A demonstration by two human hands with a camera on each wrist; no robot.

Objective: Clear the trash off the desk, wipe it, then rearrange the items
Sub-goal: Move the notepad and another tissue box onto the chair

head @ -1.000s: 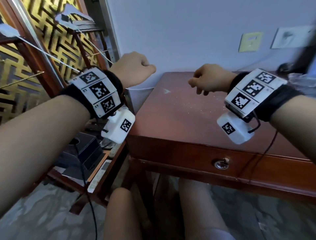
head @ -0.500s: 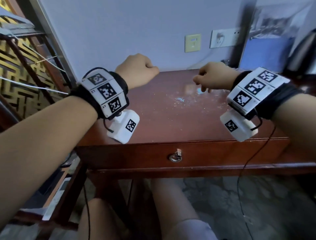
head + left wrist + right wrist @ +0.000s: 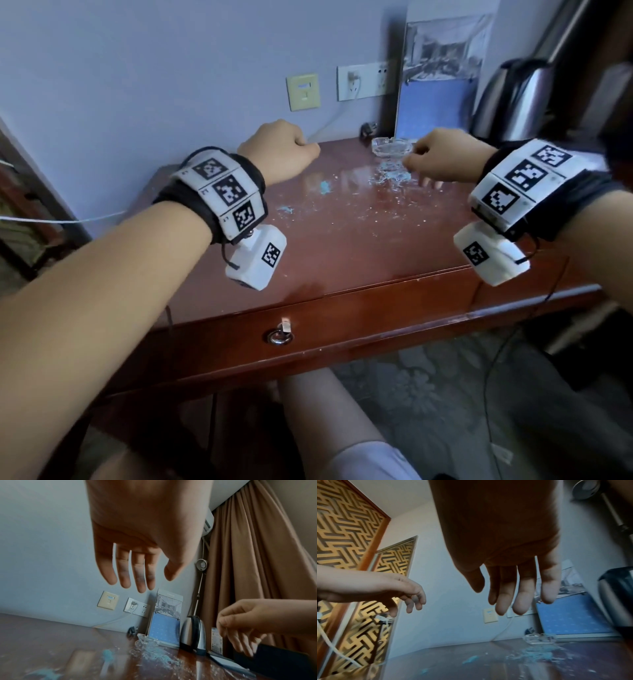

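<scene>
Blue and clear scraps of trash (image 3: 390, 175) lie scattered over the red-brown wooden desk (image 3: 342, 250), thickest in front of a glass ashtray (image 3: 392, 148) at the back. Smaller blue bits (image 3: 323, 186) lie further left. My left hand (image 3: 281, 150) hovers above the desk's back left part; in the left wrist view its fingers (image 3: 135, 573) hang loose and hold nothing. My right hand (image 3: 442, 157) hovers just right of the ashtray. Its fingers (image 3: 522, 596) also hang down empty above the trash (image 3: 537, 653).
A blue standing calendar (image 3: 435, 102) and a steel kettle (image 3: 513, 99) stand at the back right against the wall. A black plug (image 3: 368, 128) and a white cable (image 3: 325, 126) lie near the wall sockets (image 3: 363, 82). The drawer has a ring pull (image 3: 279, 336).
The head view has swung right, from the side rack to the desk; the ashtray, calendar and kettle have come into sight. Both hands keep the same raised pose.
</scene>
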